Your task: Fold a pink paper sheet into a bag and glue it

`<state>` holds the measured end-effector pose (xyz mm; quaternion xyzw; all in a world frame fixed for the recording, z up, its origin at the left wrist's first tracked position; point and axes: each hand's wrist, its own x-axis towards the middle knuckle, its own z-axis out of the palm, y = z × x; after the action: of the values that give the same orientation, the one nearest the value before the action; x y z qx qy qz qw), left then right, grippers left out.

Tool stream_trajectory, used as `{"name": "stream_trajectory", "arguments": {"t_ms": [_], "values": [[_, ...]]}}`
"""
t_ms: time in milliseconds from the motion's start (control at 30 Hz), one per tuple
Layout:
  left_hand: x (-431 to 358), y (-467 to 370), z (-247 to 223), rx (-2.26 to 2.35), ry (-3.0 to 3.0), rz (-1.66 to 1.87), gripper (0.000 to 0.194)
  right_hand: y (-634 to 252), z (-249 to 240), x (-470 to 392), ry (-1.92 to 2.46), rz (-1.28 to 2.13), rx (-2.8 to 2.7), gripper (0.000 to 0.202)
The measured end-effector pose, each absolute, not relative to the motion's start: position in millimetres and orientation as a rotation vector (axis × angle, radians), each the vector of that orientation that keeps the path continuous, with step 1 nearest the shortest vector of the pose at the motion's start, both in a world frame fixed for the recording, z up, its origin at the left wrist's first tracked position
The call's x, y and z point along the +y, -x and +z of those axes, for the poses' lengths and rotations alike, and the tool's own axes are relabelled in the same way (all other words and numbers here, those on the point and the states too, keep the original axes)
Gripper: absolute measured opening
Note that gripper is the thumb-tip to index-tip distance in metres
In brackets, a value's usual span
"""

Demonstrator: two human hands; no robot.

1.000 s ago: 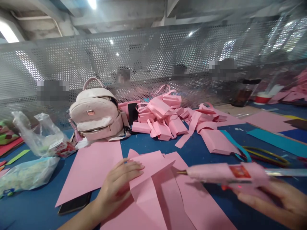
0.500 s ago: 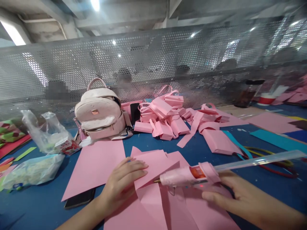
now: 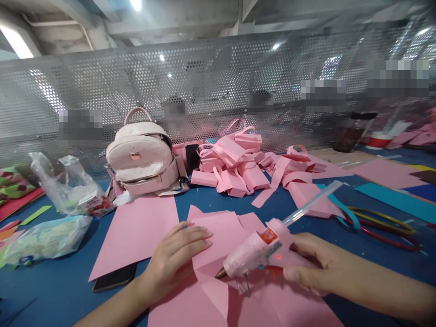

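Note:
My right hand (image 3: 311, 268) is closed around the handle of a pink hot glue gun (image 3: 254, 254). A clear glue stick (image 3: 311, 204) sticks out of its back end, and a small red light glows on its side. The brass nozzle points down and left, right at a fold in the pink paper (image 3: 218, 229); whether it touches, I cannot tell. My left hand (image 3: 180, 250) holds the folded paper at its left edge, fingers over the top and thumb hidden. More pink sheets lie underneath.
Behind the paper stand a pale pink backpack (image 3: 141, 156) and a pile of pink paper bags (image 3: 235, 159). On the left are plastic bags (image 3: 47, 238), and a phone (image 3: 116, 277) under a pink sheet (image 3: 139, 231). Yellow and red cords (image 3: 391, 225) lie right. A perforated metal partition (image 3: 211, 86) runs behind.
My right hand has tilted the glue gun, nozzle lower and slightly left, with the back end and glue stick swung up and left. My left hand stays on the paper.

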<state>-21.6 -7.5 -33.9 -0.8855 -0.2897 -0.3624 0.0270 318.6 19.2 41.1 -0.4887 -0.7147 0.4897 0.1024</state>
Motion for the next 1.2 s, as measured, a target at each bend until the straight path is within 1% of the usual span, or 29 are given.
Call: {"name": "stream_trajectory", "arguments": {"t_ms": [133,267,467,600,700,800,933,1200], "values": [[-9.2,22.9,-35.9,-0.893,2.741,-1.048,0.038,-317.1,46.2,22.1,1.428,1.279,-2.222,0.065],[-10.5,24.2,-37.2,-0.878,2.711,-0.993,0.040,-311.6,41.3,20.3,1.469,1.167,-2.200,0.073],[-10.8,24.8,-37.0,-0.898,2.708,-0.987,0.042,-293.0,50.6,8.7,1.389,1.209,-2.144,0.066],[-11.2,24.7,-36.2,-0.899,2.707,-0.971,0.041,-284.6,58.6,9.7,1.179,1.315,-2.217,0.062],[-11.3,24.7,-36.4,-0.904,2.697,-0.975,0.041,-282.7,59.4,14.9,1.063,1.327,-2.300,0.061],[-11.2,24.5,-36.8,-0.911,2.693,-0.986,0.041,-282.1,59.7,17.5,1.052,1.312,-2.330,0.061],[-10.9,24.4,-36.9,-0.908,2.702,-0.977,0.041,-281.2,62.3,16.8,1.017,1.327,-2.365,0.055],[-10.8,24.6,-37.1,-0.897,2.707,-0.990,0.041,-277.0,63.5,16.2,0.906,1.389,-2.376,0.058]]}}
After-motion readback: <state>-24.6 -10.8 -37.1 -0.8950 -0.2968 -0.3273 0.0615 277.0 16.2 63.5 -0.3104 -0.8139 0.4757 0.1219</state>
